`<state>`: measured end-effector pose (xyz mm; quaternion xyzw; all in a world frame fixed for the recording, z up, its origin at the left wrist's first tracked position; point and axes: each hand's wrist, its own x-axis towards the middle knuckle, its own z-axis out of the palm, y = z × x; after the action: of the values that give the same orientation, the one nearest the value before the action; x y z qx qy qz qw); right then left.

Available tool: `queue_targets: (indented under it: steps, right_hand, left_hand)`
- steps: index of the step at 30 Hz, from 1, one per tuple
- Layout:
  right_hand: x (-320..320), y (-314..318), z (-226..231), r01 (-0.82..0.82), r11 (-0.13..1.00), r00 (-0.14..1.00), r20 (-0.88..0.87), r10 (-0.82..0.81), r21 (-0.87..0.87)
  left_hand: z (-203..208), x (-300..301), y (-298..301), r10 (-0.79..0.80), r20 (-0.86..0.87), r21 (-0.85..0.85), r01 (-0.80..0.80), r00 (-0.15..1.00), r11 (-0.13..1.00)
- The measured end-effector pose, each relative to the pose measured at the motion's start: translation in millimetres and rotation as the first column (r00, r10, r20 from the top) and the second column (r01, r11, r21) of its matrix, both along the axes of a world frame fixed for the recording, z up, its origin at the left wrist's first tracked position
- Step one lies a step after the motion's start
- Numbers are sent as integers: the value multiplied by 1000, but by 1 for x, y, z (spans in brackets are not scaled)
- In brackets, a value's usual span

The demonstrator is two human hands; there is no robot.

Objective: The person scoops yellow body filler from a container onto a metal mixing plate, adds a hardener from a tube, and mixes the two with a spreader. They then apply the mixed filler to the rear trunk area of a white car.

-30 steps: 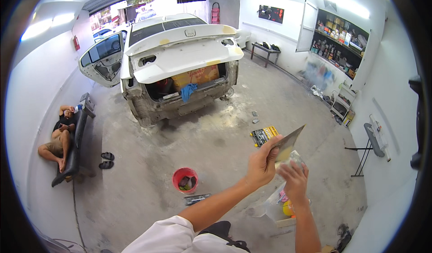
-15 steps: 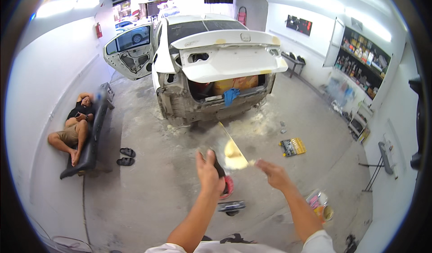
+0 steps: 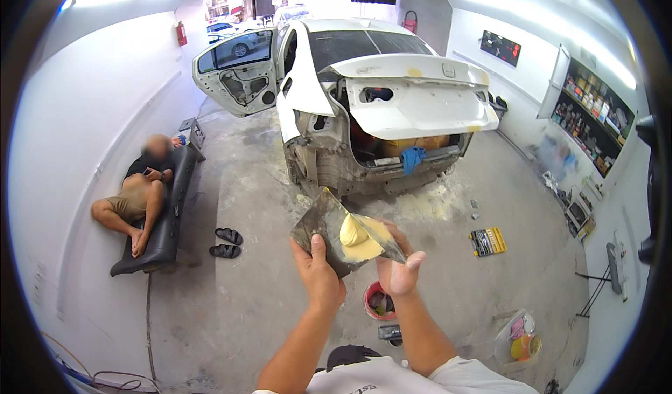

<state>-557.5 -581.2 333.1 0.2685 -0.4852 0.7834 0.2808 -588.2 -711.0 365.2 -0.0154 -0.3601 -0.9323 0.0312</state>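
Yellow paste (image 3: 352, 231) sat mounded on a dark plate (image 3: 310, 224) in front of the person | left hand (image 3: 318, 275) gripped the plate, thumb on top | right hand (image 3: 400, 275) held a thin, paste-smeared blade (image 3: 393, 251) beside the mound | red bucket (image 3: 381, 317) stood below | white car (image 3: 413, 107) was parked beyond, trunk ajar

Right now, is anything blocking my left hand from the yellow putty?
Nothing visible: your left hand grips the dark plate, and only the plate's surface lies between your thumb and the putty.
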Motion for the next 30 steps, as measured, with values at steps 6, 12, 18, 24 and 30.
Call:
queue_targets:
  steps: [6,12,18,24,30]
  right_hand:
    - [-77,68,14,327,581,923,-121,-365,745]
    - [-163,142,61,670,-7,599,-545,-587,743]
    - [-235,158,31,542,-47,735,-501,-456,839]
    - [-249,220,20,597,278,644,-242,-726,753]
    - [-307,169,-22,668,649,689,27,-724,365]
  left_hand:
    - [-6,-81,-10,-27,42,129,21,999,991]
    - [-8,-189,37,-64,-334,-481,-111,940,870]
    - [-1,-269,89,-177,-450,-705,-227,875,672]
    - [-20,-344,119,-180,-399,-672,-153,899,725]
    - [-61,-375,184,-434,277,19,447,857,894]
